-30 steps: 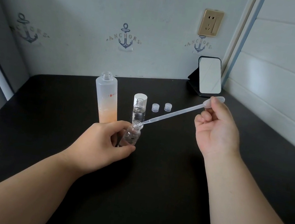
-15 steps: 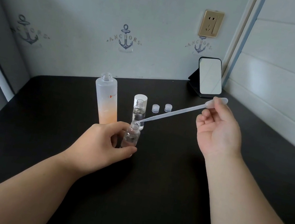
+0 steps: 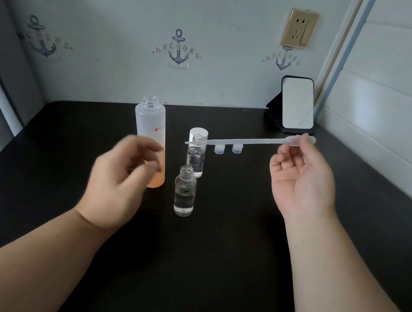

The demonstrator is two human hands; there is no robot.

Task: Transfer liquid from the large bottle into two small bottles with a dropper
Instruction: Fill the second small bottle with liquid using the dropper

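We look down on a black desk [image 3: 208,265] pushed into a corner. Behind the desk rises a pale grey-blue wall [image 3: 115,4] printed with navy anchor emblems [image 3: 178,52], with a soft shadow across its left part. A gold power socket [image 3: 299,28] sits high above the desk's far right corner, where a small standing mirror [image 3: 296,104] leans. Right of the desk runs white horizontal panelling [image 3: 406,94].
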